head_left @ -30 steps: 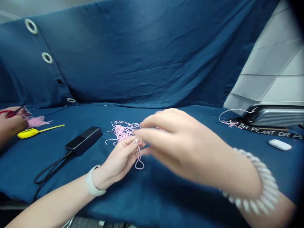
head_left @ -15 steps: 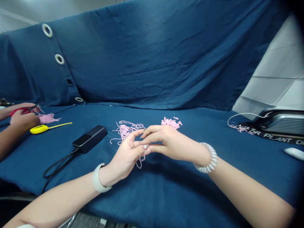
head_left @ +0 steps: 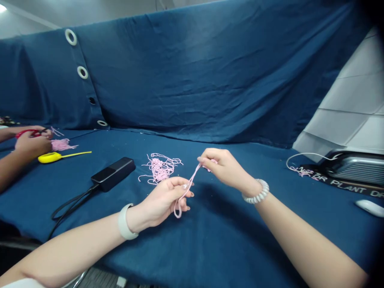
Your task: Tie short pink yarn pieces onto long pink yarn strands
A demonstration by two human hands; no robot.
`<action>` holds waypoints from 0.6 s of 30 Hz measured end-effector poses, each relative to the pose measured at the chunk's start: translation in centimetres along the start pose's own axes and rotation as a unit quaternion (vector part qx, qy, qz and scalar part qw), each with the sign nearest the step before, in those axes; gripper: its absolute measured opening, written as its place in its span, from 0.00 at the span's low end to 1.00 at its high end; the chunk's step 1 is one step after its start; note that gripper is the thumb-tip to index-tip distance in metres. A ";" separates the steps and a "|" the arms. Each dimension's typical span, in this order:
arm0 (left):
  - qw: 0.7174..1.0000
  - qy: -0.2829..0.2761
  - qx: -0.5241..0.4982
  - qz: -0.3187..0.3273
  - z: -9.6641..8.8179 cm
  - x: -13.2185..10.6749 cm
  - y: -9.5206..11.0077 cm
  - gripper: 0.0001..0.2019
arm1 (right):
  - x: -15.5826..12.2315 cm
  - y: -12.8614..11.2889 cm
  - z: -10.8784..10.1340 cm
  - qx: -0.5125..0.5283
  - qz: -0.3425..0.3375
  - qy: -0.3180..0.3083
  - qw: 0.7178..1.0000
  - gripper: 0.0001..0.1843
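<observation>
Right hand (head_left: 225, 167) pinching pink yarn (head_left: 192, 179), left hand (head_left: 165, 201) curled on its looped end, tangled heap (head_left: 160, 169) remaining on the bench (head_left: 228, 244).

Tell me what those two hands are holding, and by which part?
Both hold one pink yarn strand. The right hand pinches its upper end between thumb and fingertips; the left hand holds it lower down in its fingers, with a small loop hanging below.
</observation>
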State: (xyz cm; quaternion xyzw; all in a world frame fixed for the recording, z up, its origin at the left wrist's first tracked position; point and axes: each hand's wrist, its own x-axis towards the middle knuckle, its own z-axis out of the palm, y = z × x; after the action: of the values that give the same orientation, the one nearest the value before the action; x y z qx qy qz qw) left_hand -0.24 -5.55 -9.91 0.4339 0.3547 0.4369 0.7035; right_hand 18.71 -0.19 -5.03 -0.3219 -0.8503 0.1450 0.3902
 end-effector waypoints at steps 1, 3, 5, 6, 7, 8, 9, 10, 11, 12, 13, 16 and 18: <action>1.000 0.001 0.013 0.003 0.0 0.0 0.0 0.10 | 0.0 0.6 -0.3 0.009 0.027 0.014 0.999 0.18; 0.999 -0.003 0.033 0.009 -0.1 0.1 -0.1 0.09 | 0.1 2.0 -1.1 0.022 0.078 0.054 0.995 0.21; 0.999 -0.010 0.044 0.011 -0.2 0.2 -0.2 0.09 | 0.1 3.3 -1.7 0.029 0.116 0.103 0.987 0.23; 0.999 -0.012 0.049 0.010 -0.2 0.2 -0.3 0.09 | 0.1 3.9 -2.0 0.032 0.131 0.126 0.983 0.23; 0.998 -0.012 0.054 0.011 -0.2 0.2 -0.3 0.09 | 0.1 4.4 -2.1 0.036 0.144 0.144 0.978 0.24; 0.998 -0.011 0.060 0.012 -0.2 0.2 -0.4 0.09 | 0.1 4.9 -2.2 0.043 0.156 0.157 0.974 0.25; 0.997 -0.011 0.069 0.014 -0.2 0.2 -0.4 0.09 | 0.0 5.3 -2.2 0.051 0.167 0.163 0.971 0.26; 0.997 -0.012 0.077 0.016 -0.2 0.3 -0.5 0.09 | 0.0 5.6 -2.1 0.057 0.175 0.165 0.969 0.26; 0.996 -0.012 0.085 0.018 -0.2 0.3 -0.5 0.10 | 0.0 5.8 -2.0 0.061 0.181 0.162 0.968 0.27; 0.996 -0.011 0.091 0.020 -0.2 0.3 -0.5 0.10 | -0.1 5.8 -1.9 0.063 0.186 0.152 0.969 0.27; 0.995 -0.007 0.094 0.024 -0.3 0.3 -0.5 0.09 | -0.1 5.8 -1.8 0.064 0.191 0.134 0.970 0.28; 0.994 0.038 0.092 0.055 -0.4 0.6 -0.6 0.09 | -0.1 4.9 -1.5 0.068 0.191 0.027 0.979 0.28; 0.990 0.076 0.092 0.079 -0.5 0.8 -0.8 0.11 | -0.1 3.9 -1.2 0.063 0.176 -0.054 0.981 0.27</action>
State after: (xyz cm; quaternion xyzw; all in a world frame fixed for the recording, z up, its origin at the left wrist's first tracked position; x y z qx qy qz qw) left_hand -0.17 -4.82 -10.94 0.4889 0.4106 0.4885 0.5947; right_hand 21.34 2.65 -6.22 -0.4328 -0.7893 0.2820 0.3319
